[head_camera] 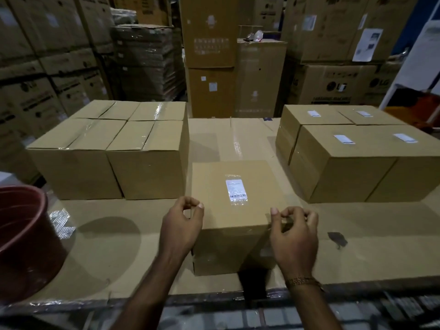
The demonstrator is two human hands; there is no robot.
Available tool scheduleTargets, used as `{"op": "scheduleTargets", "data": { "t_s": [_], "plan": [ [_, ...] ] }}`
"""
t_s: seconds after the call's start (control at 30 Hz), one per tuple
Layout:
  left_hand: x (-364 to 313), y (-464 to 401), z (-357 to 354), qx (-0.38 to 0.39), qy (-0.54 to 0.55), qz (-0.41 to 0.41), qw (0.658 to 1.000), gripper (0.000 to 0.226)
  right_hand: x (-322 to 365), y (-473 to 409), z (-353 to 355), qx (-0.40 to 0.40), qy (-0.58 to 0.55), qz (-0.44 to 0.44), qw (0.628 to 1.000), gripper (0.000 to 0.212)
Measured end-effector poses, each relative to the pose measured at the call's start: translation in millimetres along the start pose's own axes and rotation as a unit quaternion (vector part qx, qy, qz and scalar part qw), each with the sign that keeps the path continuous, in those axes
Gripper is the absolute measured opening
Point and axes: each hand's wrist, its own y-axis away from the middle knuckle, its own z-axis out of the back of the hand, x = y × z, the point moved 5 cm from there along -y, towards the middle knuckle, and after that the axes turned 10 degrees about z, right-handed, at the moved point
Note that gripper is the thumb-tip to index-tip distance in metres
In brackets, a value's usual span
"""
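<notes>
- The small carton [214,186] stood on the cardboard-covered table [114,246] straight ahead of you at 12 o'clock, its near face toward you and its shipping label [235,192] on the top.
- Your left hand [182,225] sat at the carton's near left top corner, at about 11 o'clock. Its fingers were curled in toward the thumb with a gap between them, and nothing showed inside that gap.
- Your right hand [295,234] sat at the near right top corner, at about 1 o'clock. Thumb and forefinger were drawn close over the edge. You could not tell whether they pinched a strip of clear tape or only air.
- The relation that mattered: the carton lay between your hands, inboard of both, at 3 o'clock from the left and 9 o'clock from the right.
- Its long axis appeared to run from 6 to 12 o'clock, so both hands flanked the near short end.
- Neither hand was clearly nearer; each was up against its own corner.
- Bigger cartons [114,151] stood at 10 o'clock and more labelled ones [357,163] at 2 o'clock, both apart from the small carton.
- A red bucket [23,234] stood at 9 o'clock.
</notes>
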Motion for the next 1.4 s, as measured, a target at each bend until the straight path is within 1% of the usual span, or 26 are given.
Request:
{"op": "scheduleTargets", "data": {
  "t_s": [0.07, 0.17, 0.2, 0.27, 0.33, 0.4, 0.47, 0.57, 0.63, 0.67, 0.77, 0.83, 1.07, 1.4],
  "plan": [
    [0, -4, -2, -0.027, -0.037, 0.004, 0.999, 0.013, -8, 2, -3, 0.01, 0.005, 0.002, 1.0, 0.017],
    [-7, -17, -5, -0.058, -0.116, 0.008, 0.992, 0.02, -13, 0, -5, 0.016, 0.028, 0.011, 0.999, 0.017],
    [-13, -22, -6, -0.066, -0.139, -0.004, 0.988, 0.02, -10, -2, -4, 0.012, 0.043, 0.014, 0.999, 0.019],
    [-26, -33, -12, -0.075, -0.161, -0.055, 0.983, 0.016, 1, -11, -2, 0.0, 0.062, 0.023, 0.998, 0.019],
    [-37, -44, -23, -0.059, -0.186, -0.105, 0.975, 0.022, 18, -24, -5, 0.005, 0.045, 0.059, 0.997, 0.015],
    [-43, -51, -39, -0.027, -0.227, -0.134, 0.964, 0.033, 32, -42, -20, 0.054, -0.005, 0.096, 0.994, 0.013],
    [-43, -57, -54, 0.009, -0.268, -0.15, 0.951, 0.04, 41, -61, -45, 0.138, -0.034, 0.124, 0.982, 0.017],
    [-37, -60, -65, 0.048, -0.293, -0.143, 0.944, 0.049, 50, -82, -82, 0.237, 0.014, 0.163, 0.958, 0.028],
    [-36, -60, -64, 0.05, -0.301, -0.141, 0.942, 0.055, 53, -93, -100, 0.274, 0.047, 0.164, 0.946, 0.033],
    [-36, -58, -62, 0.048, -0.314, -0.145, 0.937, 0.061, 54, -97, -106, 0.282, 0.062, 0.165, 0.943, 0.032],
    [-35, -53, -63, 0.053, -0.368, -0.149, 0.916, 0.089, 53, -105, -114, 0.272, 0.102, 0.162, 0.943, 0.023],
    [-34, -51, -65, 0.053, -0.394, -0.148, 0.906, 0.101, 49, -105, -114, 0.255, 0.104, 0.154, 0.949, 0.023],
    [-31, -55, -67, 0.032, -0.388, -0.149, 0.909, 0.1, 48, -101, -114, 0.212, 0.086, 0.165, 0.959, 0.025],
    [-29, -55, -67, 0.029, -0.376, -0.149, 0.914, 0.098, 47, -104, -114, 0.2, 0.065, 0.156, 0.965, 0.014]
  ]
}}
